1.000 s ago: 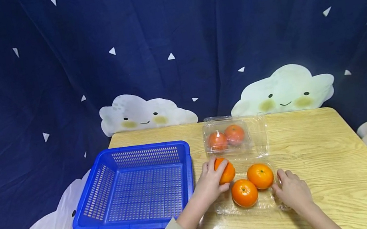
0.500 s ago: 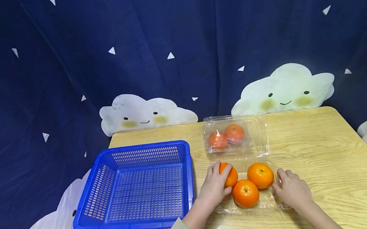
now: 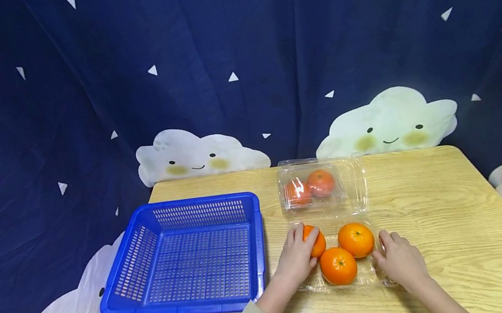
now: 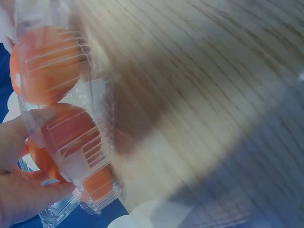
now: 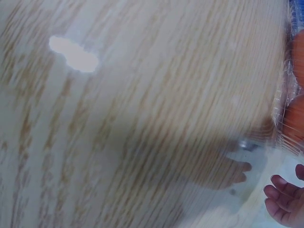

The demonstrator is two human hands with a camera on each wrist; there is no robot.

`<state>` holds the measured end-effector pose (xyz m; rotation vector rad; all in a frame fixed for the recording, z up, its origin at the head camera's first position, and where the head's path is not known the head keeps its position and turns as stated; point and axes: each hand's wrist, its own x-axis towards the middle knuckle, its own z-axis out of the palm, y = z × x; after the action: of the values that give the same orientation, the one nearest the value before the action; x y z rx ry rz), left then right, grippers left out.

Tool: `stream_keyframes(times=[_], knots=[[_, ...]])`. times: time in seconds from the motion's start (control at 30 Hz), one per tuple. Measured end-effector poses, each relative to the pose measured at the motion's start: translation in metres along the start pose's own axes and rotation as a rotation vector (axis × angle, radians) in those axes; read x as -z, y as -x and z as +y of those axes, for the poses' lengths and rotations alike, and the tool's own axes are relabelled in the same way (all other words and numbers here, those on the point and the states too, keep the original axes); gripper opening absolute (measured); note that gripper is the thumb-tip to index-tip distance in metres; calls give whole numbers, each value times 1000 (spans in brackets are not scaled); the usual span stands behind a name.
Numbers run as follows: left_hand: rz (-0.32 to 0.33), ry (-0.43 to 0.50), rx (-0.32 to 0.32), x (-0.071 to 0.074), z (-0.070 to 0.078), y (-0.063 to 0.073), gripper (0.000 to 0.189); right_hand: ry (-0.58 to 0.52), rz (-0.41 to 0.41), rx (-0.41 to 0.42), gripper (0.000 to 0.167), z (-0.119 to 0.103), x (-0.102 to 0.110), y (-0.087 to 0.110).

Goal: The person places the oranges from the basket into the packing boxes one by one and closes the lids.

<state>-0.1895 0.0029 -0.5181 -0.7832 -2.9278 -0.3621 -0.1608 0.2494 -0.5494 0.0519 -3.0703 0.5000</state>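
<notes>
My left hand [image 3: 294,261] curls its fingers over a glossy mandarin [image 3: 316,241] at the left end of a clear plastic container [image 3: 366,273]. Two more mandarins sit in the container, one at the front [image 3: 338,266] and one at the right [image 3: 356,240]. The left wrist view shows the fruit through the ribbed plastic wall, with the left hand's [image 4: 16,178] thumb and fingers around one. At the container's right end is my right hand [image 3: 402,261], its fingers loosely bent. In the right wrist view that hand [image 5: 286,202] holds nothing between its fingertips.
A blue perforated basket [image 3: 258,244] with nothing in it stands to the left. Behind the fruit rises the container's clear lid area [image 3: 354,183], with two orange-red fruits [image 3: 321,184] showing through plastic. The wooden table [image 3: 443,202] ends at a dark blue cloud-patterned curtain [image 3: 273,53].
My left hand has moved slightly right and nearer with its mandarin, down beside the other two. The front mandarin has shifted a little to the right. My right hand has stayed put.
</notes>
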Motion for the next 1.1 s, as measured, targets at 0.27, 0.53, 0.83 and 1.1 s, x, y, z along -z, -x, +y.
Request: stream_keyframes(times=[0.27, 0.53, 0.83, 1.1], knots=[[56, -53, -16, -7, 2, 0, 57, 1, -1, -3, 24, 0, -1, 1], [59, -35, -10, -7, 1, 1, 57, -1, -13, -2, 24, 1, -2, 1], [-26, 64, 36, 8, 2, -1, 57, 1, -12, -5, 24, 0, -1, 0], [86, 153, 81, 33, -1, -20, 50, -5, -9, -11, 23, -1, 0, -1]])
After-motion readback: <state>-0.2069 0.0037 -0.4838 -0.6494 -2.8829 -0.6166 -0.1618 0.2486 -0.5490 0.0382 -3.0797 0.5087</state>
